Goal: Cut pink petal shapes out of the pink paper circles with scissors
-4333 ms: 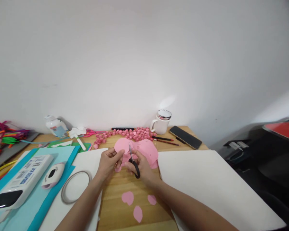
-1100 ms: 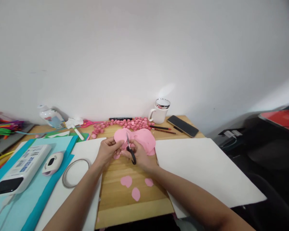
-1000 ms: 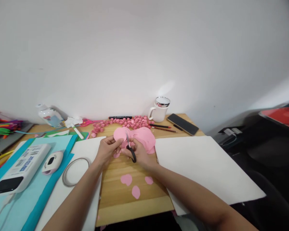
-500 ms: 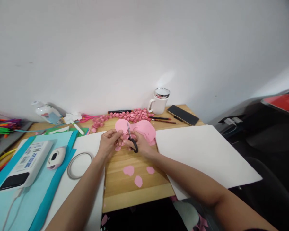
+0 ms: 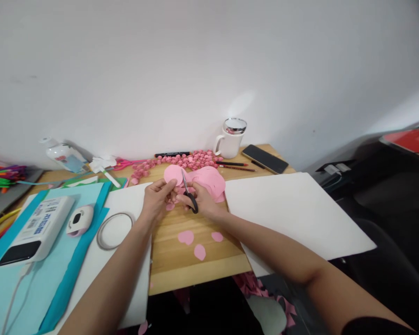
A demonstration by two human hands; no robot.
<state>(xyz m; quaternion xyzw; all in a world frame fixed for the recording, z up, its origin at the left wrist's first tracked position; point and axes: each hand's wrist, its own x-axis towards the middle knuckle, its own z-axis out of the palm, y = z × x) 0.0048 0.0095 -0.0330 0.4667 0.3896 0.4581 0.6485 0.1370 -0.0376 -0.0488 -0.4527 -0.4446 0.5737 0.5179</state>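
pink paper disc (image 5: 172, 175) pinched right now between the left hand's (image 5: 158, 197) thumb and fingers, held over the table (image 5: 199, 274) beside overlapping pink sheets (image 5: 212, 180); and black-handled scissors (image 5: 187, 191) are gripped in the right hand (image 5: 203, 201), fingers curled around, blades lined up at the disc's right edge.

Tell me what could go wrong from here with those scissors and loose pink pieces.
The scissors in the right hand are close beside the left hand pinching the pink paper disc, so a slip might nick a finger. The loose pink pieces lie toward the front edge of the table and could get brushed off.
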